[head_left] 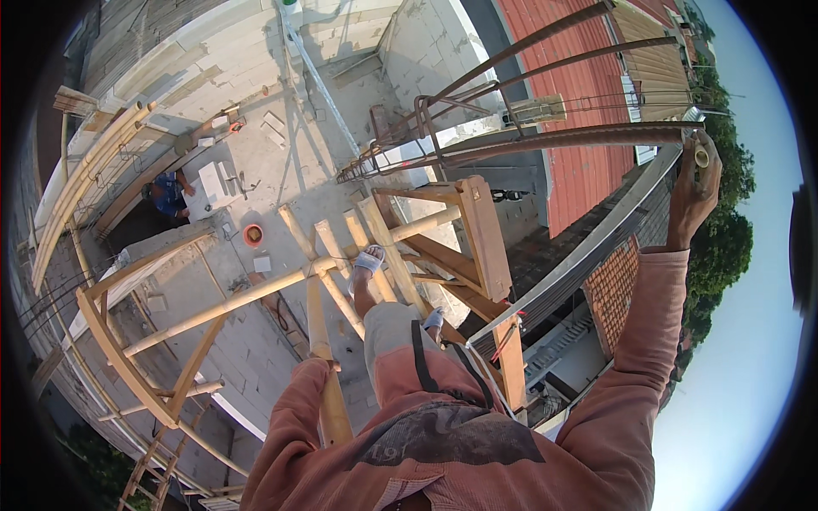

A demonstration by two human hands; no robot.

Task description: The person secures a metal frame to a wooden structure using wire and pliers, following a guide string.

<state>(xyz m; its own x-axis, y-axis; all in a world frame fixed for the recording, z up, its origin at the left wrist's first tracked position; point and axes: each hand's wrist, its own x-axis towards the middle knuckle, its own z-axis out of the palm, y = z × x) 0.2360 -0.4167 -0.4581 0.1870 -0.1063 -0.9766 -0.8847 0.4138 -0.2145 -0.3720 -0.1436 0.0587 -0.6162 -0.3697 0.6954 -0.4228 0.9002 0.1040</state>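
My right hand is raised at the far right, its fingers closed round a round-ended, wood-coloured handle. A small pale metal part shows just above the fingers; whether it joins the handle I cannot tell. The hand is beside the end of a long rusty reinforcing bar, one of several tied with bent stirrups. My left sleeve reaches down beside an upright bamboo pole; the left hand's fingers are hidden there. My sandalled feet rest on bamboo poles high above the floor.
A wooden frame stands just right of my feet, another at left. Far below, a person in blue crouches by pale blocks and an orange bucket. Block walls and a red roof lie beyond.
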